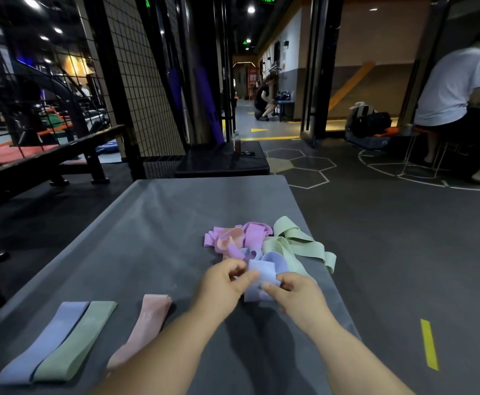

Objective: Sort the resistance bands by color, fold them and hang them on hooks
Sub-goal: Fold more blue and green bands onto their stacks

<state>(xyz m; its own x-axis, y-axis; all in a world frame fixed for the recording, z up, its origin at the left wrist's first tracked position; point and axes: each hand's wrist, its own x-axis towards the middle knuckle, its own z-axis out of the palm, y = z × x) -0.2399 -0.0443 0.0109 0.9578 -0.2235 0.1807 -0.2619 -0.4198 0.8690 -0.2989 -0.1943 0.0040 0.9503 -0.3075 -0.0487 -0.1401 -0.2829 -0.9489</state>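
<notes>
On the grey table [161, 223], at the near left, a blue band [44, 343] and a green band [76, 343] are lying flat, side by side and touching, with a pink band [144, 329] lying just to their right, apart from them. Toward the middle, the left hand [221, 283] is pinching one edge of a pale blue band [263, 273] with curled fingers; the right hand [298, 295] is gripping its other side. Just beyond the hands, a tangled heap is sitting: purple and pink bands [241, 240] on its left, light green bands [293, 246] on its right, reaching toward the table's right edge
</notes>
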